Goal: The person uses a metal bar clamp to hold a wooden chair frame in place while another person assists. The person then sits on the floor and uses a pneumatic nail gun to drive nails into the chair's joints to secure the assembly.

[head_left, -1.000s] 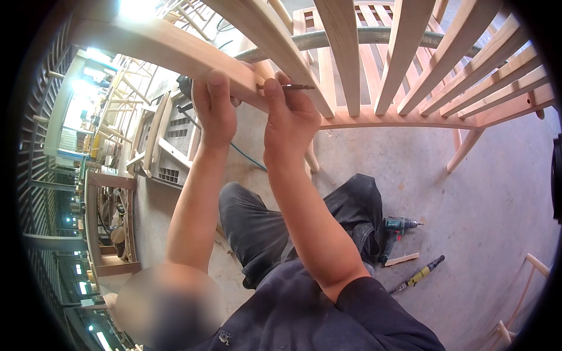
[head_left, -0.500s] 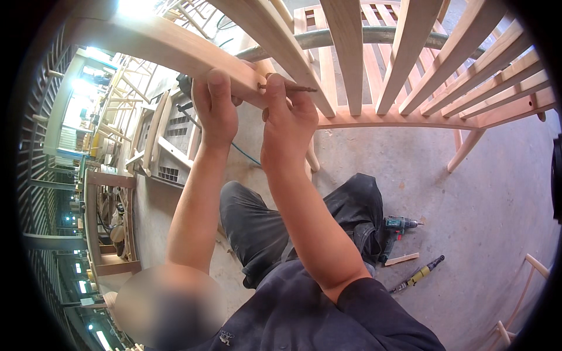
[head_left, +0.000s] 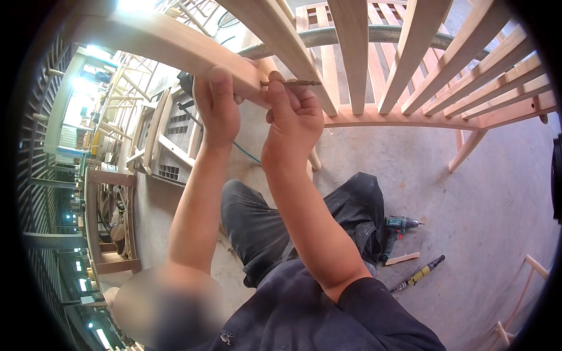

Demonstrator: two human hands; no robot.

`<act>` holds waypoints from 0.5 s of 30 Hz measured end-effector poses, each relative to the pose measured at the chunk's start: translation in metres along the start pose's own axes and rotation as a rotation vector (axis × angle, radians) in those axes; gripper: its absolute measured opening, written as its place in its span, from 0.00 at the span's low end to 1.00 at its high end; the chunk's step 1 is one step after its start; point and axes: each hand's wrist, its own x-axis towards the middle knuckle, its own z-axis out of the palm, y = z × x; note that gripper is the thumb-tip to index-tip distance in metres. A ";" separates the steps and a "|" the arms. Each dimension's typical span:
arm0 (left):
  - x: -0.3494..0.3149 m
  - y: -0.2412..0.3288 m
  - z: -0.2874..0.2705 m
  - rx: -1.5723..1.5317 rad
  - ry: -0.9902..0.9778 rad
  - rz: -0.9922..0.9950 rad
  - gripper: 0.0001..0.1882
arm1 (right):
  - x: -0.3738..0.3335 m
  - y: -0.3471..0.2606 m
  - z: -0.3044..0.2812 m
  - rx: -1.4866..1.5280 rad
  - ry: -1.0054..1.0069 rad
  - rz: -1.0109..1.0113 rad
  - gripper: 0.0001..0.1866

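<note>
A thick pale wooden rail [head_left: 158,50] slopes down from the upper left, and its end lies between my hands. My left hand [head_left: 219,111] is closed round the rail near that end, the thumb on its near side and the fingers partly hidden behind. My right hand [head_left: 293,126] pinches a slim brownish drill bit [head_left: 298,83] between thumb and fingers. The bit lies nearly level, its left tip at the rail's end face and its right tip close to a wooden slat [head_left: 281,44]. Whether the left tip sits in a hole I cannot tell.
A slatted wooden frame [head_left: 404,117] spans the upper right. A cordless drill [head_left: 398,228], a wood strip [head_left: 403,258] and a yellow-green air tool [head_left: 422,274] lie on the concrete floor by my knee. Chair frames [head_left: 170,131] stand at left; a hose [head_left: 247,153] runs behind my arms.
My right hand has shifted slightly right and down, its fingers opening a little round the drill bit, which now shows more. The left hand keeps its hold on the rail.
</note>
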 end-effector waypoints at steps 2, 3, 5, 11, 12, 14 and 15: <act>-0.001 0.002 0.001 -0.001 0.012 -0.003 0.36 | -0.003 -0.001 0.002 0.009 0.001 0.007 0.11; -0.001 0.003 0.003 -0.009 0.021 -0.008 0.35 | -0.003 -0.001 0.002 0.006 -0.003 0.010 0.11; -0.001 0.002 0.003 -0.022 0.019 -0.012 0.34 | -0.003 0.000 0.002 -0.016 0.009 0.015 0.12; -0.001 0.000 0.001 -0.044 0.010 -0.004 0.31 | 0.003 0.003 0.001 -0.087 0.002 0.023 0.14; -0.001 0.001 0.002 -0.051 0.023 -0.003 0.31 | 0.005 0.004 0.001 -0.100 -0.004 0.023 0.14; -0.001 0.002 0.001 -0.054 0.015 -0.004 0.30 | 0.005 0.004 0.001 -0.122 -0.009 0.023 0.13; -0.001 0.001 -0.001 -0.050 -0.001 -0.005 0.30 | 0.005 0.003 0.000 -0.134 -0.012 0.024 0.13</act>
